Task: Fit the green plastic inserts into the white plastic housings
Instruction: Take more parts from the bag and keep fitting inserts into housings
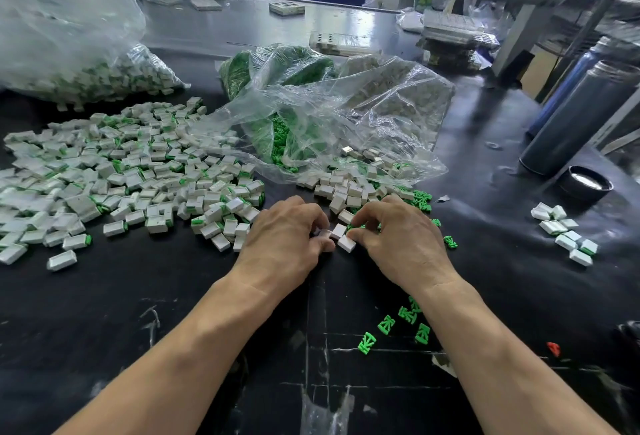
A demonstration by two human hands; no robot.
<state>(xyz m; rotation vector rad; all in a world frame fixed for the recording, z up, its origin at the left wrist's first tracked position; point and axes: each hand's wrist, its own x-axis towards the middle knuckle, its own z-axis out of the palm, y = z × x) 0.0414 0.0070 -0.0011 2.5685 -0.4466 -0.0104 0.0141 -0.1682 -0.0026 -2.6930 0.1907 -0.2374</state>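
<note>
Head view of a black work table [173, 313] during insert-and-housing assembly.

Left hand [287, 237]: lying knuckles-up on the table, fingers curled inward, pinching a small white housing [323, 233] at the fingertips; mostly hidden by the fingers.

Right hand [398, 237]: lying just beside the left, fingers curled, thumb and forefinger pinching a second white housing [346, 243] that is resting on the table; a third housing [338, 230] lying between the two hands, touching both neighbours. Green showing under the right fingers, too hidden for telling whether gripped.

Loose white housings [349, 188]: heaped just beyond the hands, spilling from the mouth of a clear plastic bag [363, 115].

Green inserts [422, 197]: scattered at the right edge of that heap; more packed inside a second clear bag [277, 70] behind; four lying apart near the right forearm [386, 325].

Assembled pieces [138, 171], white with green showing at one end: spreading in a broad pile across the left of the table, reaching nearly to the left hand. A large bag of similar pieces [104, 67] sitting at the far left.

Small cluster of white pieces [568, 233]: lying well apart at the right.

Dark cylindrical flask [581, 115] standing tilted in view at the right, its black cap [585, 185] sitting on the table just in front. Small red piece [553, 348] lying near the right edge.
</note>
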